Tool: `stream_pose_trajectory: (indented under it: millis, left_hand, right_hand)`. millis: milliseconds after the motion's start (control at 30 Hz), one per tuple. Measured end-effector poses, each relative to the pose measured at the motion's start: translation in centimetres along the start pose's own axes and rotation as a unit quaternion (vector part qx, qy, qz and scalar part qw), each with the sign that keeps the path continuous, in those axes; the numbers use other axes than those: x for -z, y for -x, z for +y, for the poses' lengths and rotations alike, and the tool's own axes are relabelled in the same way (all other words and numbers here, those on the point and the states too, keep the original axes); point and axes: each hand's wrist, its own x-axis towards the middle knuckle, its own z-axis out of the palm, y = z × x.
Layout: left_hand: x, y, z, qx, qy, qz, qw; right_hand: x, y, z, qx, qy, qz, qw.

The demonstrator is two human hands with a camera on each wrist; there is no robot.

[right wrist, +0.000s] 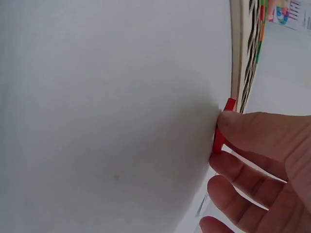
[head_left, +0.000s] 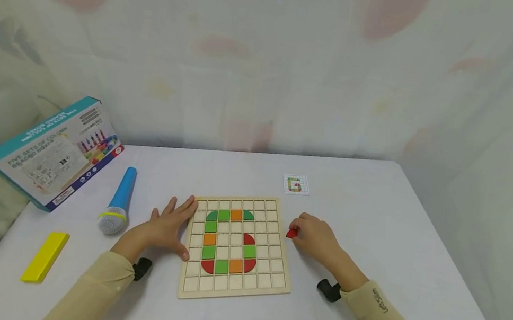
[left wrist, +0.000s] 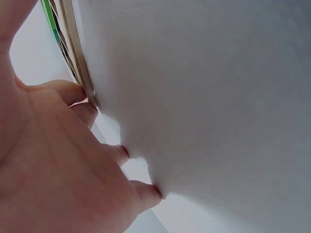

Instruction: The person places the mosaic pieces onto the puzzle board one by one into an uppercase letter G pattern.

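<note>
A wooden grid board point(head_left: 265, 284) lies on the white table, with green, orange and red tiles set in some of its squares in a G-like outline. Fingers spread, my left hand point(head_left: 161, 231) rests at the board's left edge; in the left wrist view, fingertips touch the board's side and the tabletop. Just right of the board, my right hand point(head_left: 319, 240) pinches a small red tile point(head_left: 292, 233) between thumb and fingers. The right wrist view shows this red tile point(right wrist: 224, 127) held on edge, close to the table surface. Its full outline is partly covered by the fingers.
Behind the board lies a small pattern card point(head_left: 296, 184) showing a coloured G. To the left are a blue toy microphone point(head_left: 121, 194), a yellow block point(head_left: 45, 257) and a printed toy box point(head_left: 60, 152) leaning at the table's far left. A cloth backdrop hangs behind.
</note>
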Motion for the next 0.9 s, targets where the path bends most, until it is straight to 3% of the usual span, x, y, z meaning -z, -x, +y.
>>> stream_pose_trajectory:
  millis: [267,433,600,900]
  left_hand:
    - [-0.1,-0.2,-0.3,0.005,0.004,0.005,1.0000]
    - [0.0,-0.3,-0.3,0.003,0.003,0.007,1.0000]
    - [0.0,-0.3,0.0,-0.002,-0.001,0.008,1.0000]
    - [-0.1,-0.4,0.5,-0.004,-0.009,0.008,0.9999]
  right_hand:
    - [0.4,-1.0,-1.1,0.038,-0.027,0.021,0.999]
    - [1.0,-2.1,-4.6,0.119,-0.057,-0.001,0.991]
    - [-0.1,-3.5,-7.4,0.192,-0.023,-0.006,0.981]
    - [-1.4,-3.9,-8.7,0.186,-0.015,-0.053,0.981]
